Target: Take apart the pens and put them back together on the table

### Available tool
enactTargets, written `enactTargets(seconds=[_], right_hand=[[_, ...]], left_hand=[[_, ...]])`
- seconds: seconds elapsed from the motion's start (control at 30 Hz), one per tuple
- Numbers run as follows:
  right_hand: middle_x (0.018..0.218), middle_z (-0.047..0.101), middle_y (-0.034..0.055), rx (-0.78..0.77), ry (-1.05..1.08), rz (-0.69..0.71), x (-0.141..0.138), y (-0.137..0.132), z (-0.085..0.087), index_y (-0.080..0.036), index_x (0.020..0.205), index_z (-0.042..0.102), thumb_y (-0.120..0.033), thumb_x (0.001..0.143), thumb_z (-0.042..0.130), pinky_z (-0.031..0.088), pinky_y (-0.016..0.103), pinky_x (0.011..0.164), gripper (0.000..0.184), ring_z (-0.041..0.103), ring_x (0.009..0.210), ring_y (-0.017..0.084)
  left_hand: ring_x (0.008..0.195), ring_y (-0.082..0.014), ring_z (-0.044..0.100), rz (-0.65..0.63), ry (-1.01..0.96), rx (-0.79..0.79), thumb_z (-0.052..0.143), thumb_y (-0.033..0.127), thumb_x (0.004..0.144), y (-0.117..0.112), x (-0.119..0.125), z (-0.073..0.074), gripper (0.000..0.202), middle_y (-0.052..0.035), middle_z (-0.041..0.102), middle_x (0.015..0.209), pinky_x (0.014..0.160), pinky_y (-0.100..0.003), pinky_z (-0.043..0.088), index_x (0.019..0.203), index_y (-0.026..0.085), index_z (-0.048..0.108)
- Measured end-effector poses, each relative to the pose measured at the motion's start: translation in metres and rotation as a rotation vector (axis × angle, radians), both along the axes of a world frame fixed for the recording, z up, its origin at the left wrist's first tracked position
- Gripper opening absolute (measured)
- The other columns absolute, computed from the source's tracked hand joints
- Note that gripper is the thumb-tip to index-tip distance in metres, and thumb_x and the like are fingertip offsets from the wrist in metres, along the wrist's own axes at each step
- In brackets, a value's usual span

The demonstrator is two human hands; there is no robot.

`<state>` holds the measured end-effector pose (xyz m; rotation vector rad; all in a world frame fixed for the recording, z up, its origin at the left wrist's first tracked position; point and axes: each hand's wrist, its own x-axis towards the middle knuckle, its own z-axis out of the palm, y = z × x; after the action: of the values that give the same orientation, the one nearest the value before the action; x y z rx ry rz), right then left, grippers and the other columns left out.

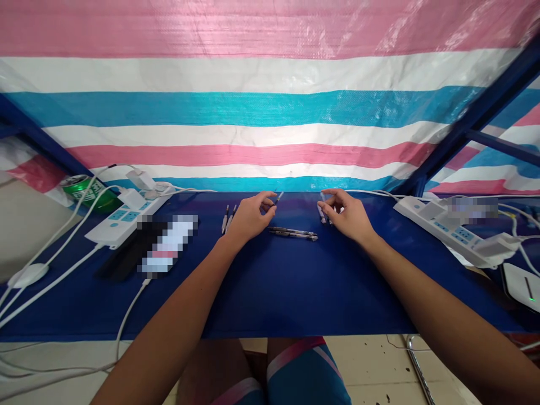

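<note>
Two pens (293,233) lie crosswise between my hands, two more pens (228,220) just left of my left hand (252,215), whose fingers pinch another pen (279,198). My right hand (346,212) bunches its fingertips at more pens (321,214) — how many, or whether clamped, I can't tell. I'd judge I'm lifting or laying pens; next calls for a light pinch. Outward on the table (304,292) — one phone (171,246), two power strips (108,229), one can (86,191).

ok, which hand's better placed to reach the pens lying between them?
Left, probably: the left hand looks closer to the pens than the right hand, though it seems to pinch a slim piece.
</note>
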<state>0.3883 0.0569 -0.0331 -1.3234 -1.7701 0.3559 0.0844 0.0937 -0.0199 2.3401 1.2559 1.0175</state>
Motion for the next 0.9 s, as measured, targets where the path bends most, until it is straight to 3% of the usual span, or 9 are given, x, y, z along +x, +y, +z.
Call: enactTargets(seconds=[0.13,0.33,0.5,0.63,0.73,0.9], right_hand=[[0.078,0.075,0.002,-0.025,-0.07,0.021,-0.004,0.007,-0.007,-0.023,0.142,0.063,-0.051,0.101,0.063,0.052,0.039,0.071,0.05,0.065,0.068,0.023],[0.081,0.073,0.0064,0.033,-0.341,0.017,-0.011,0.024,-0.021,-0.02,0.131,0.071,-0.038,0.1,0.062,0.052,0.044,0.081,0.037,0.066,0.084,0.029],[0.099,0.072,0.0136,0.069,-0.484,-0.03,-0.009,0.031,-0.028,-0.018,0.126,0.072,-0.031,0.097,0.063,0.051,0.049,0.091,0.033,0.062,0.097,0.033],[0.095,0.07,0.0127,0.06,-0.448,-0.029,-0.006,0.029,-0.03,-0.019,0.12,0.074,-0.024,0.097,0.059,0.051,0.049,0.093,0.027,0.062,0.096,0.032],[0.097,0.07,0.0129,0.064,-0.418,0.001,-0.008,0.02,-0.025,-0.019,0.118,0.075,-0.023,0.099,0.058,0.051,0.05,0.094,0.026,0.061,0.098,0.032],[0.109,0.072,0.0118,0.025,-0.434,0.305,-0.013,-0.002,-0.01,-0.026,0.116,0.08,-0.041,0.101,0.066,0.051,0.052,0.098,0.025,0.06,0.105,0.031]], left_hand=[[0.081,-0.0194,0.072,0.124,0.088,0.007,0.069,0.019,0.091,0.005,-0.008,-0.002,0.048,-0.0086,0.077,0.118,0.086,-0.037,0.059,0.139,0.019,0.064],[0.092,-0.0281,0.073,0.306,0.371,0.027,0.066,0.023,0.093,0.002,-0.015,-0.006,0.052,-0.0168,0.058,0.142,0.086,-0.044,0.06,0.144,0.021,0.062],[0.094,-0.0303,0.073,0.353,0.451,0.043,0.066,0.027,0.094,-0.001,-0.019,-0.007,0.05,-0.0177,0.052,0.144,0.085,-0.046,0.06,0.144,0.019,0.063],[0.1,-0.0301,0.072,0.342,0.44,0.01,0.066,0.023,0.094,0.002,-0.021,-0.008,0.044,-0.0182,0.054,0.14,0.09,-0.045,0.059,0.137,0.017,0.068],[0.107,-0.0298,0.07,0.229,0.331,0.029,0.066,0.027,0.097,0.004,-0.017,-0.005,0.031,-0.0156,0.064,0.13,0.097,-0.046,0.057,0.126,0.018,0.074],[0.122,-0.0307,0.063,-0.256,0.255,0.062,0.076,0.04,0.095,-0.003,-0.006,0.001,0.021,-0.0069,0.079,0.109,0.108,-0.049,0.052,0.111,0.027,0.082]])
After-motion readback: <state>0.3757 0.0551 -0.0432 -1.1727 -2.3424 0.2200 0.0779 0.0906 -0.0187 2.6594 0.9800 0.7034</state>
